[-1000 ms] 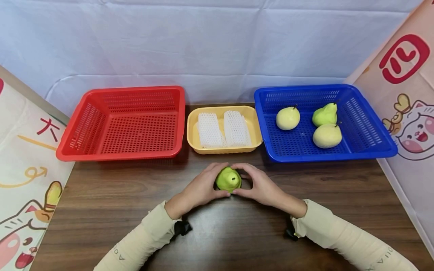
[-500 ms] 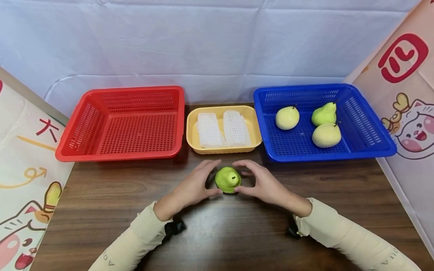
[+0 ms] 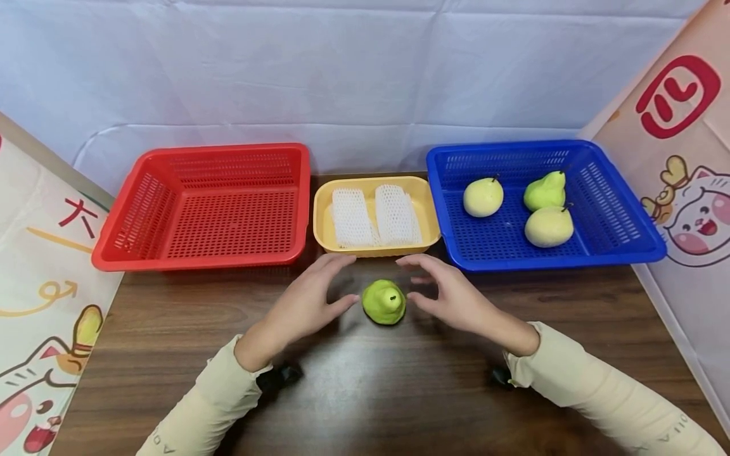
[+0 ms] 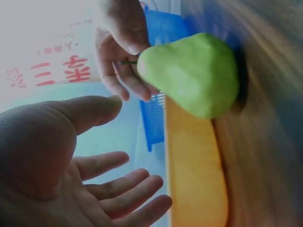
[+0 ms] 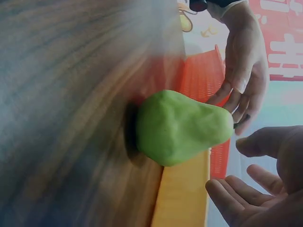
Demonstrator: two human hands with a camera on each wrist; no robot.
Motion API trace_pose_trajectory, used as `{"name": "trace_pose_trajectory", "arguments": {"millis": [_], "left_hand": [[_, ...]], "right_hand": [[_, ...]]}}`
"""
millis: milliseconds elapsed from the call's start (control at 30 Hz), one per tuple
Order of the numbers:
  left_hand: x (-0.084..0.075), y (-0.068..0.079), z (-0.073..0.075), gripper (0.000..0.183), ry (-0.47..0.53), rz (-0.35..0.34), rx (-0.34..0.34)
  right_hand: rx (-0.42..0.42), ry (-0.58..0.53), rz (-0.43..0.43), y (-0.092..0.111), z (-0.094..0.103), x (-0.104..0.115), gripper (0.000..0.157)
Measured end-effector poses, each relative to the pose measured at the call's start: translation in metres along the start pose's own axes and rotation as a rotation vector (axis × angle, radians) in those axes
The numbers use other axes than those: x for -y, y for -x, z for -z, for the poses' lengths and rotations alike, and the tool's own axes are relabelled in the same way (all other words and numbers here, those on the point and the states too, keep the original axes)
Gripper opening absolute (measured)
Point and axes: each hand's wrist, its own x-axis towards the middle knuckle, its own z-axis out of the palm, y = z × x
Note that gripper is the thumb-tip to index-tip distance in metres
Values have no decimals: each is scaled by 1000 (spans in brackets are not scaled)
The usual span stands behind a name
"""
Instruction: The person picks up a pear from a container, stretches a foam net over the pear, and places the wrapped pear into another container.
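A green pear (image 3: pixel 384 303) stands upright on the brown wooden table, its stem pointing up. My left hand (image 3: pixel 305 299) is to its left, apart from it, with fingers spread and nothing held. On the other side my right hand (image 3: pixel 456 292) hovers beside the pear, thumb and fingers parted and holding nothing. Both wrist views show the same pear (image 4: pixel 194 75) standing between the two hands, with a gap to each. Behind it lies a yellow tray (image 3: pixel 373 252) with white foam net sleeves (image 3: pixel 352 218) in it.
A red basket (image 3: pixel 199 259) stands at the back left, its mesh floor bare. At the back right a blue basket (image 3: pixel 547 261) holds two pale yellow pears (image 3: pixel 483 197) and one green pear (image 3: pixel 544 191). White cloth hangs behind; printed panels flank the table.
Both hands have let go of the pear and drawn apart, the left hand to the left and the right hand to the right. The pear has stayed in place.
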Motion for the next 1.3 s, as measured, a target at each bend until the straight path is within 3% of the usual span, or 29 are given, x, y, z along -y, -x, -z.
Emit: {"name": "trace_pose_trajectory", "arguments": {"millis": [333, 500, 700, 900, 1100, 1300], "left_hand": [[2, 8, 27, 47, -127, -50, -227], [14, 11, 37, 46, -213, 2, -294], [26, 13, 40, 42, -259, 104, -330], [31, 11, 37, 36, -272, 142, -385], [33, 11, 37, 34, -287, 195, -344], [34, 11, 36, 35, -294, 228, -318]], "right_hand": [[-14, 174, 0, -22, 25, 21, 30], [44, 264, -36, -42, 41, 33, 21], [121, 454, -90, -67, 54, 43, 21], [221, 646, -208, -93, 60, 50, 28], [339, 788, -317, -115, 60, 52, 32], [396, 890, -416, -134, 50, 50, 39]]}}
